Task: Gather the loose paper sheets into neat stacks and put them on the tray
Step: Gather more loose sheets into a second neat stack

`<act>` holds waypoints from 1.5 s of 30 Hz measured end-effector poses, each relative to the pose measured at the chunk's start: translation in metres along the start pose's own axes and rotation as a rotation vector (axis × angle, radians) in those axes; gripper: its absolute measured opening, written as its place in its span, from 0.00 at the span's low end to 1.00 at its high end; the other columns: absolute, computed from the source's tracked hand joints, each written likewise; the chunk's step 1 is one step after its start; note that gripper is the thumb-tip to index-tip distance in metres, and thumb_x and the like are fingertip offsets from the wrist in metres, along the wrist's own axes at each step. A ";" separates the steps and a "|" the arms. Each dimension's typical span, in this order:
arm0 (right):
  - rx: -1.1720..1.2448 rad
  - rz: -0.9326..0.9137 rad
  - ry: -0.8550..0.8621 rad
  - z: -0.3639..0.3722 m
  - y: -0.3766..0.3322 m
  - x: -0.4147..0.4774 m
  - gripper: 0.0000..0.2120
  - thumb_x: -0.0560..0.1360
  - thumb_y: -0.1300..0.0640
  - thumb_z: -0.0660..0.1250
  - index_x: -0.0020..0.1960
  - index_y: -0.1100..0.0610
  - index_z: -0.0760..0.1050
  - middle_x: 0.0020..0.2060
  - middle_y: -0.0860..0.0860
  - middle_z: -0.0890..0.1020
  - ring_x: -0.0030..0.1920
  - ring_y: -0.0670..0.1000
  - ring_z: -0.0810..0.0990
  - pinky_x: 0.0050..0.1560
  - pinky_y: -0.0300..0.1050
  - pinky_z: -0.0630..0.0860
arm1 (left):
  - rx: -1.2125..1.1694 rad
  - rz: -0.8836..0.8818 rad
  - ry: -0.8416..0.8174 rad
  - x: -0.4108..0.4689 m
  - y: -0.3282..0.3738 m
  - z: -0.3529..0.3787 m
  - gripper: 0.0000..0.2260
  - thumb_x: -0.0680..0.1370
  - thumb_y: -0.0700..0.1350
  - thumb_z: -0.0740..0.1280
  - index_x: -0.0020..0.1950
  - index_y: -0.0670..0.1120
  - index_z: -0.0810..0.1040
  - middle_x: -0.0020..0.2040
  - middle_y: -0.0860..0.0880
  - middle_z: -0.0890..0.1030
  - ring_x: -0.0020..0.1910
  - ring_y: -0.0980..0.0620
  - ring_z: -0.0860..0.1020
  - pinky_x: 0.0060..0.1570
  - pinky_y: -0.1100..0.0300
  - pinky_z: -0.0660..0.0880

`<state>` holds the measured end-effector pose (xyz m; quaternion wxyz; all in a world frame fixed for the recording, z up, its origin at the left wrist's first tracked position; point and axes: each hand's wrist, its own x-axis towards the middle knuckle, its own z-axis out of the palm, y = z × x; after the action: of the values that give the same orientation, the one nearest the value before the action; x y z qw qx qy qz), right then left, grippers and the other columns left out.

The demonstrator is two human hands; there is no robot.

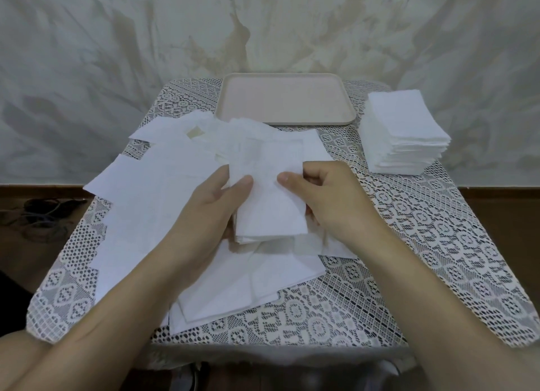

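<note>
On the near side of the tray (pixel 283 101), the person shows two bare forearms, uncovered from the wrists as far back as they can be seen. The left hand (pixel 210 206), toward the tray's left corner, has a broad thumb with a short, rounded nail. The right hand (pixel 330 197), toward the tray's right half, has smooth knuckles and a thumbnail trimmed just as short.

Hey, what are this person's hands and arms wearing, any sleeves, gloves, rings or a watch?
Nothing shows. The left hand and right hand are bare: no gloves, no rings, no visible nail polish. The left forearm and right forearm are uncovered up to the frame edge, with no sleeve, watch or bracelet in view.
</note>
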<state>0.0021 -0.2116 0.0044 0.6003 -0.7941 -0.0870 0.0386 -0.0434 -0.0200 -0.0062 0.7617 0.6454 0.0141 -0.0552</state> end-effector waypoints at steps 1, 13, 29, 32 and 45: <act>0.006 0.003 -0.005 0.000 0.001 0.001 0.19 0.78 0.53 0.72 0.41 0.69 0.75 0.28 0.52 0.71 0.30 0.49 0.69 0.30 0.40 0.66 | -0.003 0.005 0.003 0.000 0.000 0.000 0.14 0.82 0.52 0.68 0.67 0.53 0.82 0.62 0.40 0.85 0.64 0.26 0.77 0.51 0.36 0.67; 0.033 -0.050 0.025 -0.001 0.001 0.000 0.13 0.76 0.46 0.71 0.43 0.55 0.77 0.25 0.47 0.75 0.26 0.49 0.71 0.35 0.48 0.66 | -0.007 -0.016 -0.055 -0.003 0.009 0.002 0.19 0.80 0.43 0.68 0.71 0.51 0.78 0.60 0.44 0.87 0.56 0.44 0.87 0.46 0.53 0.84; 0.087 0.024 -0.060 -0.006 -0.002 -0.006 0.13 0.80 0.55 0.71 0.36 0.48 0.77 0.28 0.42 0.78 0.26 0.46 0.72 0.26 0.32 0.66 | -0.003 -0.007 0.006 -0.001 0.007 0.002 0.18 0.79 0.41 0.69 0.69 0.47 0.79 0.62 0.45 0.86 0.62 0.40 0.84 0.65 0.37 0.75; -0.009 -0.013 -0.040 -0.013 -0.005 -0.007 0.11 0.80 0.54 0.70 0.38 0.49 0.78 0.31 0.43 0.80 0.26 0.45 0.74 0.28 0.32 0.67 | 0.015 -0.003 0.033 0.001 0.007 0.001 0.17 0.80 0.41 0.68 0.69 0.45 0.80 0.62 0.45 0.86 0.62 0.41 0.84 0.66 0.42 0.77; -0.405 0.108 0.091 -0.056 0.019 -0.021 0.05 0.77 0.50 0.71 0.42 0.47 0.80 0.37 0.45 0.82 0.40 0.51 0.82 0.49 0.56 0.81 | 0.025 -0.021 0.079 -0.003 0.009 0.005 0.11 0.77 0.49 0.72 0.60 0.53 0.84 0.63 0.31 0.79 0.52 0.40 0.77 0.50 0.32 0.69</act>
<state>-0.0072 -0.2739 0.0006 0.4288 -0.9030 -0.0229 0.0166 -0.0459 -0.0229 0.0037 0.7518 0.6564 0.0505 -0.0379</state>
